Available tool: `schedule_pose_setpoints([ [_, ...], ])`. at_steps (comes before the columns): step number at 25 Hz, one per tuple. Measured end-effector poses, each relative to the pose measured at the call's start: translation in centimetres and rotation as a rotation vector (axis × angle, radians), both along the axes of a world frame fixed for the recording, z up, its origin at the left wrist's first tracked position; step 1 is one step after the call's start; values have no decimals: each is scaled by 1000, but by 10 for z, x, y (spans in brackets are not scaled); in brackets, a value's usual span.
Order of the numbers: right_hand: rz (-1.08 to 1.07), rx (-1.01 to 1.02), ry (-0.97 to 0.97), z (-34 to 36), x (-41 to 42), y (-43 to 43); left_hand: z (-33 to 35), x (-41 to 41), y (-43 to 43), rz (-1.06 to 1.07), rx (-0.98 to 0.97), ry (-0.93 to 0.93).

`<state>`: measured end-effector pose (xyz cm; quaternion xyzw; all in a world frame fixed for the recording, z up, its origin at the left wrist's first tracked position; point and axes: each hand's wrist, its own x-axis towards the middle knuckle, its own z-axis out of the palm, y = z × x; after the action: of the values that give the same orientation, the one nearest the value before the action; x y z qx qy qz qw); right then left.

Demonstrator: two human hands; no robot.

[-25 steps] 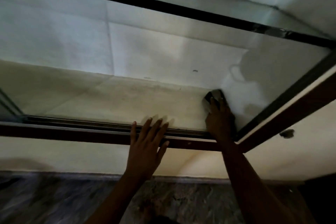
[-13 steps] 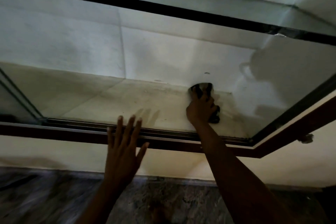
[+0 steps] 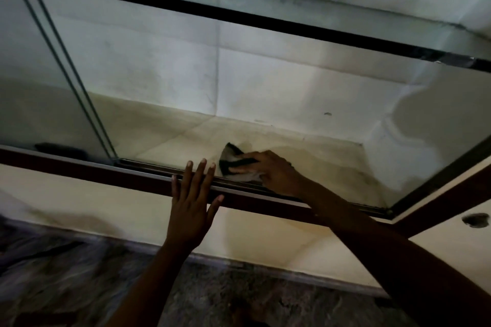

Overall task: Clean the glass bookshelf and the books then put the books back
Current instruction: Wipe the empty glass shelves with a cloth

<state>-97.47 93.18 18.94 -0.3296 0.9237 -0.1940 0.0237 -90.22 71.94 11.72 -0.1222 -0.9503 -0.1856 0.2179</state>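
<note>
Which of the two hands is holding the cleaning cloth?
The right hand, inside the shelf, holds the dark cloth; the left hand rests flat on the wooden frame.

Left hand [image 3: 190, 212] and right hand [image 3: 276, 175] are bare, as are the 2 forearms behind the fingers [image 3: 199, 171]; short nails.

Pale, stained shelf floor [image 3: 321, 164], dark cloth [image 3: 230, 157] on it near the front
</note>
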Motion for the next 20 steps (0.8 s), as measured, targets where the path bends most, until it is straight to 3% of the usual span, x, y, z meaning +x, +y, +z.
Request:
schedule_pose_setpoints([
  [3, 109, 1, -67, 19, 16, 21, 0, -1, 1, -42, 52, -28],
  [6, 24, -152, -94, 32, 39, 25, 5, 7, -11, -153, 104, -38],
  [8, 215, -187, -96, 35, 54, -16, -4, 48, -39, -3, 255, -41],
  [9, 234, -184, -59, 45, 65, -20, -5, 58, -43, -2, 344, -69],
  [11, 255, -201, -168, 52, 76, -43, -14, 94, -61, 49, 445, -210],
  [14, 448, -178, -399, 25, 71, -111, -40, 173, -103, 405, 545, -381],
  [20, 701, 188, -600, -68, 108, -271, -59, 319, -127, 1102, 780, -419],
])
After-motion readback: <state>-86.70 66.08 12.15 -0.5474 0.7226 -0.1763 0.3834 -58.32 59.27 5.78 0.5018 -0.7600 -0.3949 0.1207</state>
